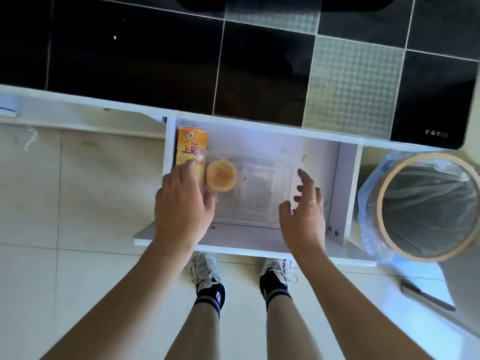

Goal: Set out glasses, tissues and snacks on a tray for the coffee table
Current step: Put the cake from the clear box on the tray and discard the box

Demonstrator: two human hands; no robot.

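My left hand (181, 201) and right hand (304, 203), fingers apart and clamped on nothing, flank 1 clear box (249, 190) in the drawer (345, 193): judged light, thin, slippery; grip both ends.

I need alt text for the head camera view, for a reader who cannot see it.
Seen from above, a person's left hand and right hand reach into an open white drawer, either side of a clear plastic container holding one round pastry. An orange snack can lies at the drawer's left; a lined bin stands right.
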